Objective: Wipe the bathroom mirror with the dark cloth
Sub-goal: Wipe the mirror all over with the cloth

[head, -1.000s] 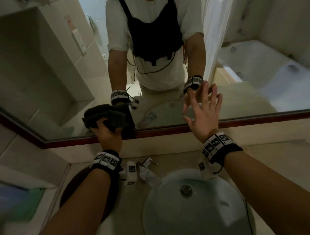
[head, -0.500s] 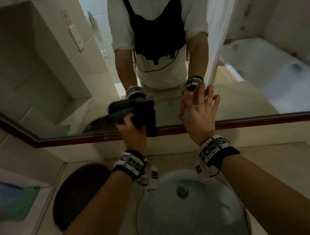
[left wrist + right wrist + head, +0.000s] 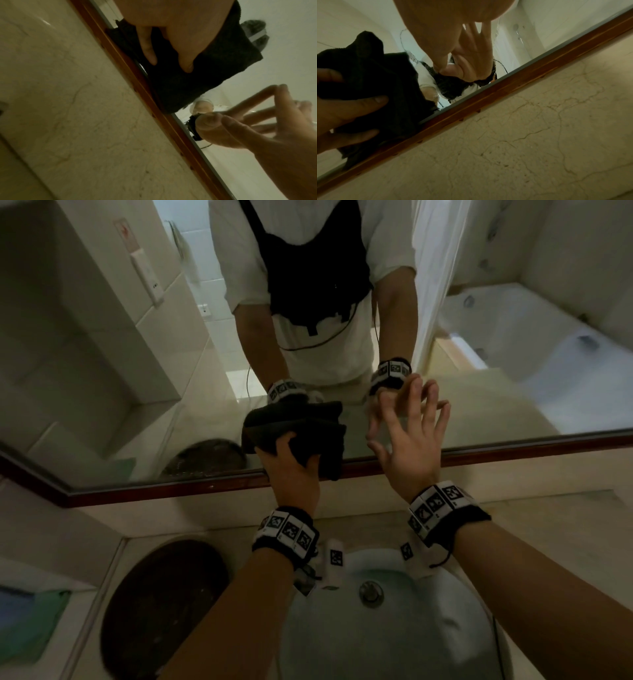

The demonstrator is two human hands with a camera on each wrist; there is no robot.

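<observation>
The bathroom mirror (image 3: 102,371) has a red-brown wooden frame (image 3: 205,487) along its bottom edge. My left hand (image 3: 291,470) grips the bunched dark cloth (image 3: 308,433) and holds it against the glass just above the frame, with part of the cloth hanging over the wood. In the left wrist view the fingers (image 3: 149,54) lie on the cloth (image 3: 180,83). My right hand (image 3: 411,440) is open beside it on the right, fingers spread, fingertips on the glass. The right wrist view shows the cloth (image 3: 382,81) at left and my right hand (image 3: 440,44) touching its reflection.
Below the mirror runs a beige marble strip (image 3: 531,474), then the counter with a pale sink basin (image 3: 428,638) and its drain (image 3: 371,594). A dark round mat (image 3: 161,611) lies left of the basin. A green and blue item (image 3: 30,621) sits at far left.
My left hand has slid the cloth to the right along the mirror's lower edge, closing in on the right hand. The right hand has stayed on the glass.
</observation>
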